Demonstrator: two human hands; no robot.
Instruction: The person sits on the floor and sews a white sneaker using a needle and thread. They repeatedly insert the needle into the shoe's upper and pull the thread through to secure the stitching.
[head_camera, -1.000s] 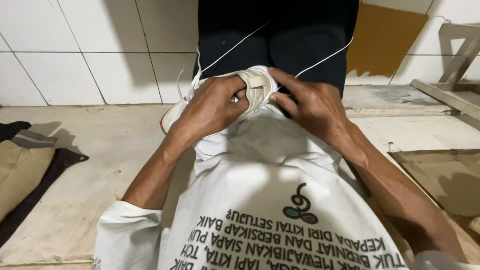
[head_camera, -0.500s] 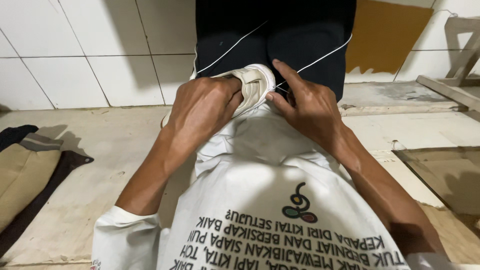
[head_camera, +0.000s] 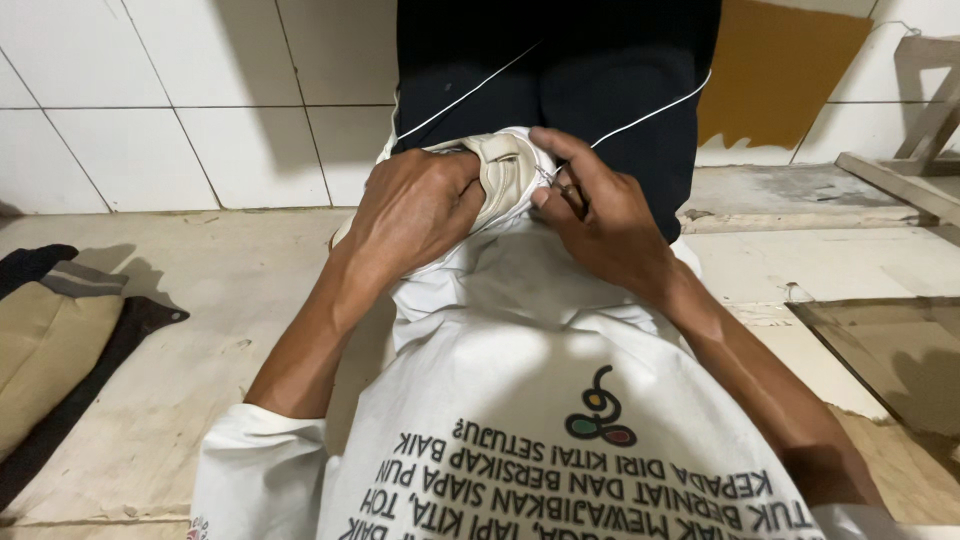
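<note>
I see a cream-white padded shoe (head_camera: 505, 172) held up over my lap, against dark trousers with thin white stripes (head_camera: 600, 90). My left hand (head_camera: 415, 210) is clenched around its near side; my right hand (head_camera: 600, 215) pinches its edge with the fingertips. Both of my 2 hands sit above a white printed shirt (head_camera: 520, 400). Folded tan cloth (head_camera: 50, 340) lies on the tiled floor (head_camera: 230, 290), well apart.

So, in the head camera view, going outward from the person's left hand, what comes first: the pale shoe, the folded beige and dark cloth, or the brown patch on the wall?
1. Pale shoe: gripped by the left hand itself, in the lap.
2. Folded beige and dark cloth: on the floor, far left.
3. Brown patch: on the wall, upper right, beyond the right hand.
</note>
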